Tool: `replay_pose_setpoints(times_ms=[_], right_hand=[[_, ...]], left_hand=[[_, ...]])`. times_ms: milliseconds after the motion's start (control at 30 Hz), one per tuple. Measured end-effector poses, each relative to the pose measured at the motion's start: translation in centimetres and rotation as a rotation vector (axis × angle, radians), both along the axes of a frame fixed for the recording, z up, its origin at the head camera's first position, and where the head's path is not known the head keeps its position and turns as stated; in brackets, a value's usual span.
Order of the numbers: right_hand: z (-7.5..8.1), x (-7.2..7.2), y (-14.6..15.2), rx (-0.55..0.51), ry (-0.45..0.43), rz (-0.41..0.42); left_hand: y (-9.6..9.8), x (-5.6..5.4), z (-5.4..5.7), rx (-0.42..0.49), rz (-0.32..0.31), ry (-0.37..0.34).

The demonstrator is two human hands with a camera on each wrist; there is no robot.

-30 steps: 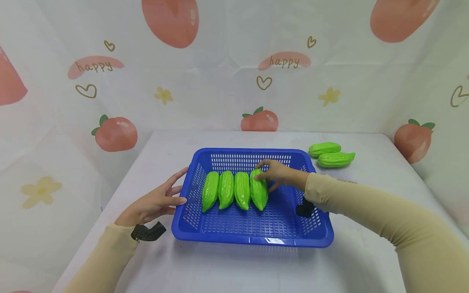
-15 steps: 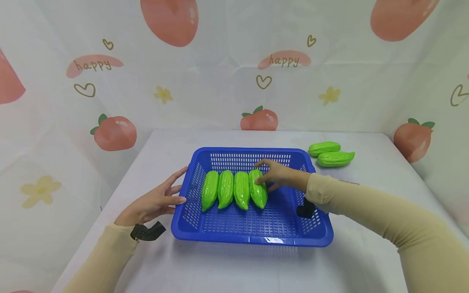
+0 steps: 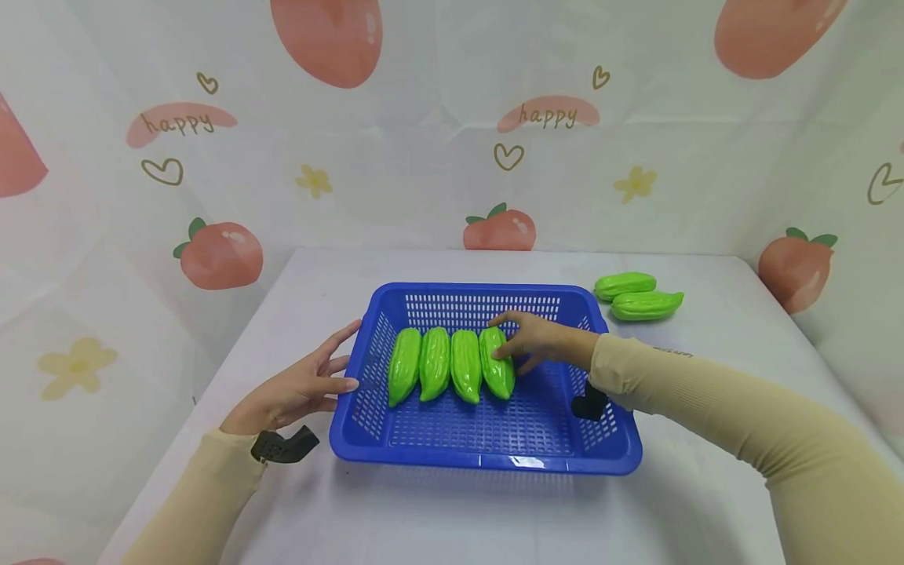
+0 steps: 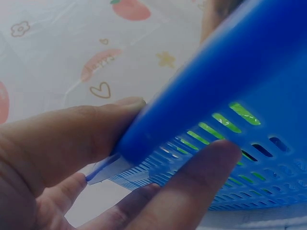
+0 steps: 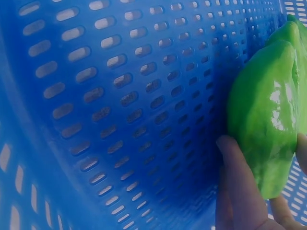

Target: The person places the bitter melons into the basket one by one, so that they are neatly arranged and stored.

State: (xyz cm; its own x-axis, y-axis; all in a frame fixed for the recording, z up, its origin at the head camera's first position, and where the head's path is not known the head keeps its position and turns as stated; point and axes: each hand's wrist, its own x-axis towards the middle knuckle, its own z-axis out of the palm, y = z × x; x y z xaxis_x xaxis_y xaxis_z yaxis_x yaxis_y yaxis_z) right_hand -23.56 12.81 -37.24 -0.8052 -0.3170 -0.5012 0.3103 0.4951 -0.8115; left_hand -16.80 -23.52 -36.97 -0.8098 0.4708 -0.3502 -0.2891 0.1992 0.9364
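Note:
Inside the blue plastic basket, several bright green bitter melons lie side by side, pointed ends toward me. My right hand reaches in over the basket and holds the rightmost bitter melon, thumb on its near side and fingers on the far side. The right wrist view shows that bitter melon between the fingers, close to the perforated basket floor. At the basket's left side, my left hand holds the rim, with the thumb at the rim and a finger against the slotted outer wall.
Two more bitter melons lie on the white table beyond the basket's right rear corner. A white cloth with fruit prints hangs behind and at the sides. The basket's right part shows bare floor.
The rightmost bitter melon has shifted slightly left and toward the back, close to its neighbour, with the right hand on it. The left hand and the basket have kept their places.

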Motion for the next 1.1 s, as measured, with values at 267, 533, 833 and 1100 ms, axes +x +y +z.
replay_pose_setpoints(times_ms=[267,533,833,1100], right_hand=[[0.06,0.04,-0.02,0.021,-0.022,0.001],[0.08,0.15,0.04,0.027,-0.008,0.018],[0.09,0.19,0.02,0.034,-0.014,0.014],[0.14,0.27,-0.01,0.033,-0.013,0.004]], left_hand=[[0.04,0.06,0.22,-0.001,-0.009,0.004],[0.11,0.17,0.39,0.007,-0.015,0.004],[0.12,0.11,0.18,0.014,-0.003,-0.004],[0.11,0.12,0.16,0.007,0.008,-0.004]])
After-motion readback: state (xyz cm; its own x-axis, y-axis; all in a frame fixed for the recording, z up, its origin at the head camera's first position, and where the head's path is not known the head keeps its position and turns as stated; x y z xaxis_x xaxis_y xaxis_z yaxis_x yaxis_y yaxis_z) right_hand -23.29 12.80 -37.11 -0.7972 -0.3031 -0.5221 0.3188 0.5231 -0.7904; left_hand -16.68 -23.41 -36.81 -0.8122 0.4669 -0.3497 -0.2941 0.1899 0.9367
